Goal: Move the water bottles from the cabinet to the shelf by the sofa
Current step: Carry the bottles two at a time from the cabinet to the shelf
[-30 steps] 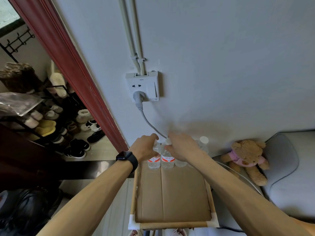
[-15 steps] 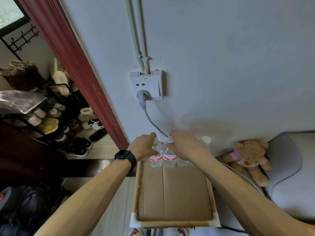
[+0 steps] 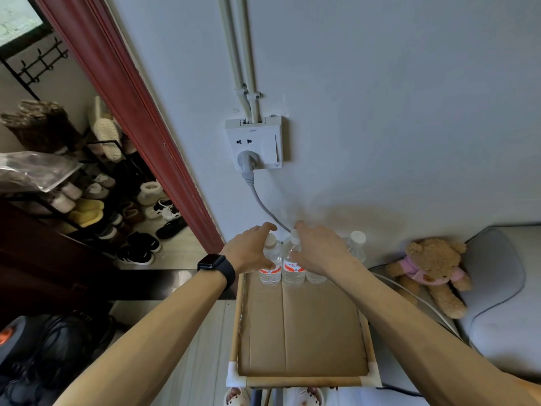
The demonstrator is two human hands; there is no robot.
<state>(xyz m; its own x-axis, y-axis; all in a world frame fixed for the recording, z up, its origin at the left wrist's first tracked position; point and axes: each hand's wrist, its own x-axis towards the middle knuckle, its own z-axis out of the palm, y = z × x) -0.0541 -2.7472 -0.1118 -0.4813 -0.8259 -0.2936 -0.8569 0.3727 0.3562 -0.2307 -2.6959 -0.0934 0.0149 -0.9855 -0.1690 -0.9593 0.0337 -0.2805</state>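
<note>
Four water bottles stand on the shelf [image 3: 301, 332] at its far edge. Left hand [image 3: 252, 253] is closed round the leftmost bottle [image 3: 270, 263]; right hand [image 3: 320, 250] grips the second bottle [image 3: 291, 266]. Third bottle [image 3: 316, 278] under right wrist; fourth bottle [image 3: 357, 244] just beyond it.

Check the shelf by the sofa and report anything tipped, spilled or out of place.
Nothing stands out. The water bottles stand upright in a row at the back of the shelf, against the wall, with the left hand and right hand on two of them. The cardboard liner looks dry.
</note>
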